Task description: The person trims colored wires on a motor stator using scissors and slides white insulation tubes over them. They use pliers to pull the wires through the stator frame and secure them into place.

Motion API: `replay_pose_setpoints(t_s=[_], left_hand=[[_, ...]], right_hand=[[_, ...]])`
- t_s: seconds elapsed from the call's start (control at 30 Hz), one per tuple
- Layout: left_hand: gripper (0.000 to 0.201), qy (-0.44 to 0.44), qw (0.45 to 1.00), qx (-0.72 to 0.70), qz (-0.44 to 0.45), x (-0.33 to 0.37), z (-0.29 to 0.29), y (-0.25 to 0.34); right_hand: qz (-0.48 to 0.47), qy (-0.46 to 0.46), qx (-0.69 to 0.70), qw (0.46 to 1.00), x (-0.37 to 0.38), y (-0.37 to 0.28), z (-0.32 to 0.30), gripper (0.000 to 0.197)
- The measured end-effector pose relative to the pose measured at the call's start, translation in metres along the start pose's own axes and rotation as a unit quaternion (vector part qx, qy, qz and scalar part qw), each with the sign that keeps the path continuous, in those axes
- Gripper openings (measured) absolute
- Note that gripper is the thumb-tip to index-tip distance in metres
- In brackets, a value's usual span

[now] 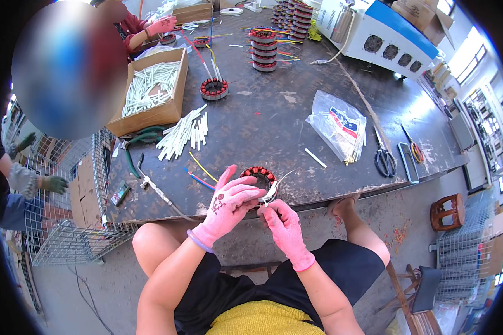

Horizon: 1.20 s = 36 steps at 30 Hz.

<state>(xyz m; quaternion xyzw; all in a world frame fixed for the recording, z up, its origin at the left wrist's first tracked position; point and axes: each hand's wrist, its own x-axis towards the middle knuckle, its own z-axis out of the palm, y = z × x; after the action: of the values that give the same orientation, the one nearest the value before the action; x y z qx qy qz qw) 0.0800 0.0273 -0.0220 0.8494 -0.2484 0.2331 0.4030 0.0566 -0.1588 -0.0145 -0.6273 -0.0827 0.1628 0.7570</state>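
Note:
Both my hands wear pink gloves and meet at the table's near edge. My left hand (229,204) grips a round stator ring with red windings (259,173), fingers curled over its side. My right hand (282,223) pinches a thin white sleeve tube (271,191) at the ring's lower rim, where pale wire ends stick out. Red, blue and yellow lead wires (200,173) trail from the ring to the left across the dark tabletop (251,123).
A pile of white sleeve tubes (183,134) and a cardboard box of them (151,89) lie left. Green-handled pliers (140,139), a plastic bag of tubes (338,125), scissors (383,156), stacked stators (264,50), another stator (214,87). A co-worker's pink-gloved hand (162,25) far back; wire baskets (67,223) left.

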Motion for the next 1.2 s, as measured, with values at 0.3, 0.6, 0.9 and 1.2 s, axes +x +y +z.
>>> replay_pose_setpoints(t_s=[0.3,0.6,0.9,1.2], left_hand=[[0.033,0.007,1.000,0.011,-0.001,0.002,-0.002,0.003],[0.033,0.012,1.000,0.016,-0.001,0.000,0.001,0.000],[0.032,0.010,1.000,0.009,0.001,0.001,0.000,0.001],[0.027,-0.018,0.999,-0.039,-0.019,0.003,-0.001,0.001]], right_hand=[[-0.007,-0.008,-0.020,1.000,-0.001,0.000,-0.002,0.021],[-0.030,0.001,-0.056,0.998,0.001,0.002,0.000,0.021],[0.037,0.023,-0.037,0.998,0.002,0.006,0.000,0.022],[0.073,0.088,-0.007,0.993,0.018,0.012,0.008,0.025]])
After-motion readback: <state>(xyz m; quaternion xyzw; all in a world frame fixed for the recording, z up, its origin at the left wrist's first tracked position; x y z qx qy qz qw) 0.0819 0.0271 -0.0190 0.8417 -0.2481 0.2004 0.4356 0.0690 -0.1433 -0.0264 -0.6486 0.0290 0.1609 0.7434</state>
